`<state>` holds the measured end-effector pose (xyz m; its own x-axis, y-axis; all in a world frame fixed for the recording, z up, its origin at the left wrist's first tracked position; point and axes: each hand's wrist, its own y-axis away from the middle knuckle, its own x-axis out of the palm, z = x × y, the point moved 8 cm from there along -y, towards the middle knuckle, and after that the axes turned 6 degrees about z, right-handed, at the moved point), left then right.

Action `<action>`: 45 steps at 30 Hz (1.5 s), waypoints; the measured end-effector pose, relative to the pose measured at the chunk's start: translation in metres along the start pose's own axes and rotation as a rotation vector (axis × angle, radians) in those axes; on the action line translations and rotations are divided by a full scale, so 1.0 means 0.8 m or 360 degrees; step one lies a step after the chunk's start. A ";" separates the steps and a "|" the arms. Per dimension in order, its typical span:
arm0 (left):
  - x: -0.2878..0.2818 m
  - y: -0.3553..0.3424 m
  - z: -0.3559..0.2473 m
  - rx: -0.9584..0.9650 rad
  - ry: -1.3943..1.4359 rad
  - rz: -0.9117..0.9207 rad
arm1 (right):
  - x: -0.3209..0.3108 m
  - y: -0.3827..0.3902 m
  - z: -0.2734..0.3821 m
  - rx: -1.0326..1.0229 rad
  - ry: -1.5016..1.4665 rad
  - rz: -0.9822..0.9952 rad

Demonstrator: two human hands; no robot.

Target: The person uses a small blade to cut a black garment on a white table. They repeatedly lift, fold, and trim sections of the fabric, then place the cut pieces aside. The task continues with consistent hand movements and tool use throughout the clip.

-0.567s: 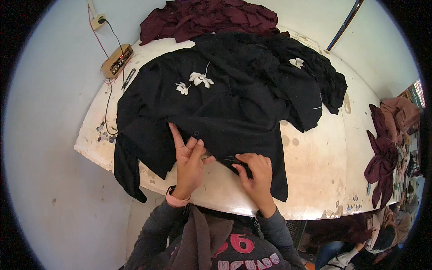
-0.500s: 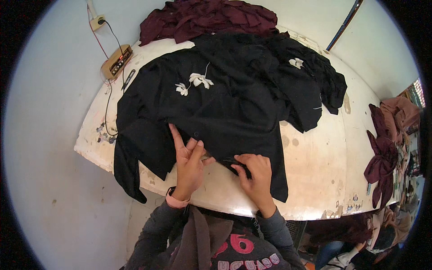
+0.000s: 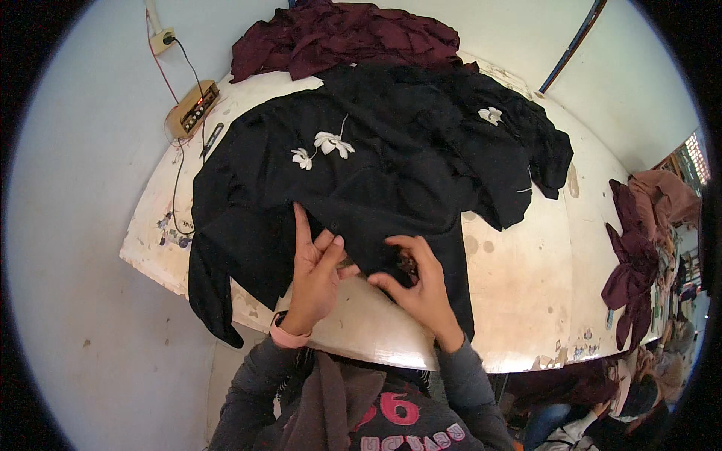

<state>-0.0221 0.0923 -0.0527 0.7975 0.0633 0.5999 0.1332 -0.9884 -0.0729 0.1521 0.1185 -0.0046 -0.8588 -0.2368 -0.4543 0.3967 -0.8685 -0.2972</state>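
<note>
A large piece of black cloth [image 3: 256,173] lies spread over the table, bearing white fabric flowers [image 3: 331,143] and another flower at upper right. My left hand [image 3: 316,270] is at the cloth's near edge, index finger extended along it and thumb pinching it near a small dark round piece [image 3: 333,224]. My right hand [image 3: 420,289] is just to the right, over that edge, with thumb and index apart and the other fingers curled; whatever lies within them is dark and hard to make out.
The worn white table [image 3: 526,301] carries a maroon cloth pile [image 3: 338,34] at the back, a tan electronic box [image 3: 192,113] with cables at left, and maroon and brown cloths [image 3: 628,270] at right. Another person [image 3: 549,425] is partly visible beyond the lower right edge.
My right hand has shifted left and its thumb and index have moved farther apart. The view has shifted slightly; my left hand stays at the cloth's edge.
</note>
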 end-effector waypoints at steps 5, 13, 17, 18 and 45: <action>0.028 -0.021 0.004 0.0150 -0.0469 0.0082 | 0.003 -0.042 -0.027 0.0081 -0.0409 0.0246; 0.016 0.015 0.100 -0.0310 -0.1059 0.0277 | -0.030 -0.045 0.010 0.0083 -0.0239 -0.0033; -0.015 0.000 0.043 -0.0021 -0.0989 -0.0095 | -0.038 0.000 -0.017 0.0137 -0.0121 0.0054; -0.024 -0.005 0.029 0.0015 -0.1037 -0.0142 | -0.040 0.010 -0.016 0.0072 0.0126 0.0083; -0.069 -0.059 -0.068 0.0360 -0.1268 -0.0326 | -0.045 0.078 -0.029 -0.0221 0.0915 0.0339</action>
<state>-0.1043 0.1279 -0.0389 0.9095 0.3997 -0.1147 0.3665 -0.9008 -0.2327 0.2153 0.0834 -0.0264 -0.4600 -0.0931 -0.8830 0.6114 -0.7544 -0.2390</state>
